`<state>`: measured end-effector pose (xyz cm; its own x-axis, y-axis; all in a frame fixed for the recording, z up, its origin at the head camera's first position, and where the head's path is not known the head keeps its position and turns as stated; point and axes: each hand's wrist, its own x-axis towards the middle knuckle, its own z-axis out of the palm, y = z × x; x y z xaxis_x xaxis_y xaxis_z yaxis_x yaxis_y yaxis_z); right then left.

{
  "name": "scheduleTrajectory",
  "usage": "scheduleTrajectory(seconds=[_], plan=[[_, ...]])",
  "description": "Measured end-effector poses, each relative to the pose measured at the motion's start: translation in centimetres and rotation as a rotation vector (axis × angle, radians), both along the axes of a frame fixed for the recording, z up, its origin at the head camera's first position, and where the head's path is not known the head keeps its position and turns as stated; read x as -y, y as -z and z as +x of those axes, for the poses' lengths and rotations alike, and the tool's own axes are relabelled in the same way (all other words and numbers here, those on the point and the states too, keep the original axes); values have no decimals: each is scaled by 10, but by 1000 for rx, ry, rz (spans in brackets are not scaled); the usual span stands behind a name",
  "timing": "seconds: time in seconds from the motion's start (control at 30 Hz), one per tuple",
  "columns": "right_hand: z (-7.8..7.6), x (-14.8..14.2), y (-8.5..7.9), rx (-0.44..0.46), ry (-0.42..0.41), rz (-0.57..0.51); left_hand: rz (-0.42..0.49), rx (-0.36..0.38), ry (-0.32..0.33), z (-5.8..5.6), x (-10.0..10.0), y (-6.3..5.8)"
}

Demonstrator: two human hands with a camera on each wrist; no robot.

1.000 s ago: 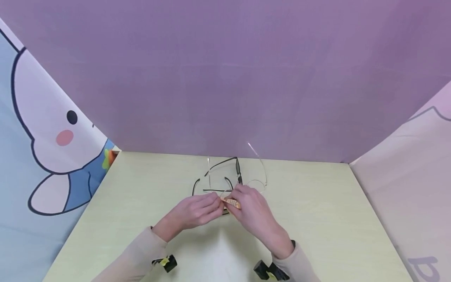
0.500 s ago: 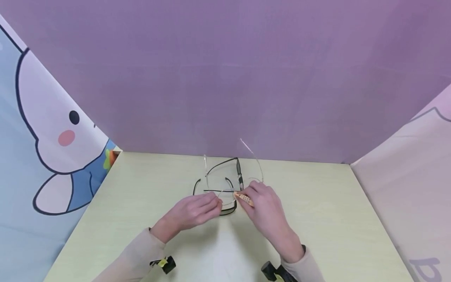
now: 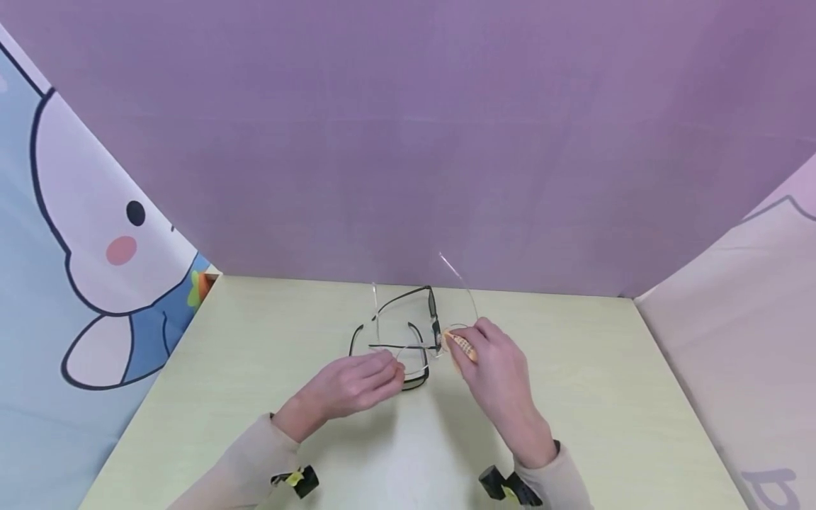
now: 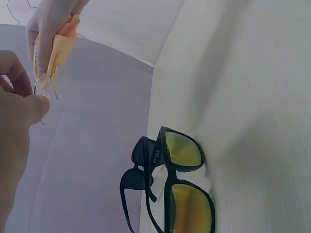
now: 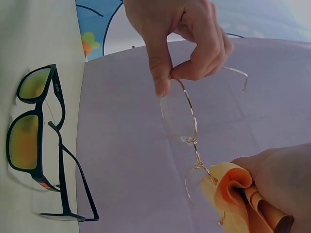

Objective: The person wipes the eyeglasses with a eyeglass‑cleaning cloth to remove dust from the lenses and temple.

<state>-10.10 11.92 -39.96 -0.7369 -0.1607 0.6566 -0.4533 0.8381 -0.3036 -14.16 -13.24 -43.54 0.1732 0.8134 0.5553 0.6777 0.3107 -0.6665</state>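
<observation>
Glasses (image 5: 187, 126) with a thin gold wire frame and clear round lenses are held above the bench (image 3: 605, 397), between the two hands, just near of its middle. One lens sits free below the left hand (image 3: 353, 386), joined by a slim bridge to the other lens, which is partly wrapped in an orange cloth (image 5: 233, 199). A thin temple with a curved tip sticks out past the left hand's fingers (image 5: 160, 73); in the head view both temples rise toward the purple backdrop (image 3: 408, 142).

Thumb and forefinger of the left hand pinch the rim at the top of the bare lens, the other fingers curled behind. The right hand (image 3: 494, 365) pinches the folded cloth around the second lens, fingers pressed together on the fabric.

Sunglasses (image 4: 182, 189) lie on the bench just behind the hands, apart from the held pair: thick black frame, yellow-orange lenses, temples open and pointing toward the backdrop. A cartoon rabbit panel (image 3: 95, 234) stands at the left.
</observation>
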Motion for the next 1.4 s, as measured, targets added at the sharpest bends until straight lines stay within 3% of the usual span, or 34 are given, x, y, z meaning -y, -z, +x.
scheduleTrajectory(seconds=[0.2,0.5,0.83,1.1,1.4], plan=[[0,1,0,100,42,36,-3,-38,-12,0,-2,-1],[-6,3,0,202,7,30,11,-47,11,-1,-7,1],[-14,-14,7,169,129,130,31,-25,-8,1,-3,6],[-10,-1,7,208,11,61,33,-42,-16,1,-5,6],[-12,-10,6,219,79,122,29,-36,-27,1,-4,8]])
